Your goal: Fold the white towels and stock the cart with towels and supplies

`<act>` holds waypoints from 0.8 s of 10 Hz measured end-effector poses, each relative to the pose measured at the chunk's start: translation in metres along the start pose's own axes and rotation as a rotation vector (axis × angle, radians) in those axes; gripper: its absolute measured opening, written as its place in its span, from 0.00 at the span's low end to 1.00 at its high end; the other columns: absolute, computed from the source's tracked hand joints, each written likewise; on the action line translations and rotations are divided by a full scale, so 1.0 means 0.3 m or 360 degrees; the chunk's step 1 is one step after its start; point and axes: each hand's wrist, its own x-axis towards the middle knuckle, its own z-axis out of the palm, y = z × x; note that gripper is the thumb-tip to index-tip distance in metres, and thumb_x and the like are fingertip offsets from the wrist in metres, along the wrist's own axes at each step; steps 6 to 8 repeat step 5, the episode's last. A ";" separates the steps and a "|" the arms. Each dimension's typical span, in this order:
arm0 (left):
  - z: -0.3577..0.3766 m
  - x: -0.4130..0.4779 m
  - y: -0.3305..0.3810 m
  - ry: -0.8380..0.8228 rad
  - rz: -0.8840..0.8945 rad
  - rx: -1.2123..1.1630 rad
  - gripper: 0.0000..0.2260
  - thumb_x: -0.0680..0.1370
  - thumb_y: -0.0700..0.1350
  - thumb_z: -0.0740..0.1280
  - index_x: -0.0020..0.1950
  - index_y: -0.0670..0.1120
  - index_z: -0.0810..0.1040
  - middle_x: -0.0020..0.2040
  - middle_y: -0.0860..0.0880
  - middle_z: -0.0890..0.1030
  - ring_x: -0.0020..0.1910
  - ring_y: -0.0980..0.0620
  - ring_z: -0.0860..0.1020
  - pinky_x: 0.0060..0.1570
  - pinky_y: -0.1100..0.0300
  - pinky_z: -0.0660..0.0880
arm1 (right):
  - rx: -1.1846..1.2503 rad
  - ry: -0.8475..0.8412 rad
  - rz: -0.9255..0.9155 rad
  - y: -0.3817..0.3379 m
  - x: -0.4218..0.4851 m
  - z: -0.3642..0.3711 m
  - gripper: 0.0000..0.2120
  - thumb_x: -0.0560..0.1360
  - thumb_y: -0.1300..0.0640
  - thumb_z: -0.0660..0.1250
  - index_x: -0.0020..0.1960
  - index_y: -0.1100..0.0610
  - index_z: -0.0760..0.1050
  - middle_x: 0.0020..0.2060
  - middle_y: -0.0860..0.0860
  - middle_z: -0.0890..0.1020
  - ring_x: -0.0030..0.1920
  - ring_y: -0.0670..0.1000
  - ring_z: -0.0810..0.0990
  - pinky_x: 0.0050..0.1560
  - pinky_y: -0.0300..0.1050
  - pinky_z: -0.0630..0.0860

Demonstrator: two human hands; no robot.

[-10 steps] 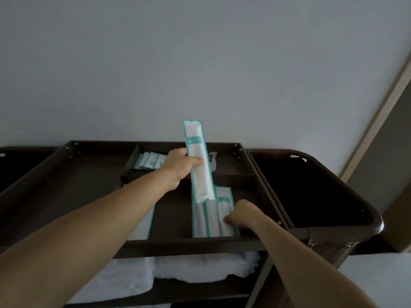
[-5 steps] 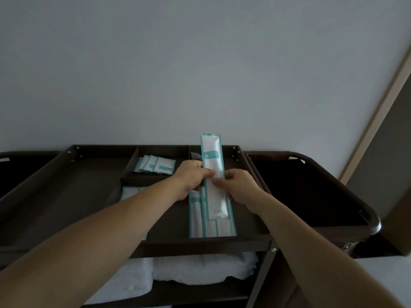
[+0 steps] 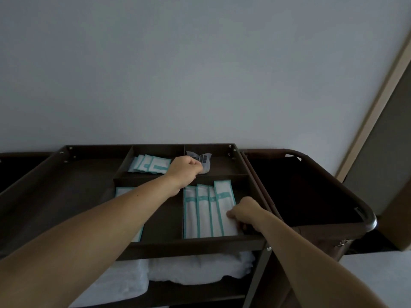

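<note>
Down has come the long white teal-edged sachet (image 3: 223, 201), now lying flat in the dark brown cart's (image 3: 200, 242) front-right compartment. It is the rightmost of four, its long axis running away from the person and poking past its neighbours. The right hand (image 3: 246, 213) is nearer, fingers curled, pinching its near end; a pull toward the front rail looks needed. The left hand (image 3: 185, 168) has reached the back compartment, closed round a crumpled translucent packet (image 3: 203, 163).

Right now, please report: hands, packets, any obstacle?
Left hand grips clear packet, back compartment. Right hand holds rightmost long packet. No obstacle seen.
</note>
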 end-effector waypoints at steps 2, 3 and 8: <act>-0.028 0.012 -0.026 0.0068 -0.0012 0.0035 0.03 0.77 0.41 0.67 0.44 0.45 0.80 0.42 0.49 0.80 0.42 0.52 0.77 0.31 0.62 0.67 | -0.0392 -0.0029 0.0002 -0.016 0.008 -0.009 0.15 0.73 0.49 0.73 0.53 0.57 0.76 0.40 0.52 0.79 0.41 0.51 0.80 0.44 0.45 0.78; -0.042 0.005 -0.032 0.0108 -0.0019 0.0050 0.03 0.77 0.42 0.67 0.44 0.48 0.79 0.44 0.47 0.81 0.43 0.51 0.78 0.33 0.61 0.69 | -0.0681 0.0042 -0.0056 -0.020 0.007 -0.005 0.17 0.74 0.47 0.69 0.57 0.56 0.76 0.44 0.51 0.79 0.44 0.52 0.79 0.45 0.44 0.75; -0.078 -0.077 -0.049 0.0272 -0.0012 0.0169 0.02 0.76 0.42 0.69 0.47 0.46 0.81 0.48 0.48 0.82 0.50 0.49 0.80 0.44 0.61 0.74 | -0.0783 0.0245 -0.0226 -0.026 -0.022 0.023 0.23 0.78 0.52 0.64 0.70 0.58 0.67 0.66 0.57 0.73 0.64 0.58 0.76 0.58 0.50 0.73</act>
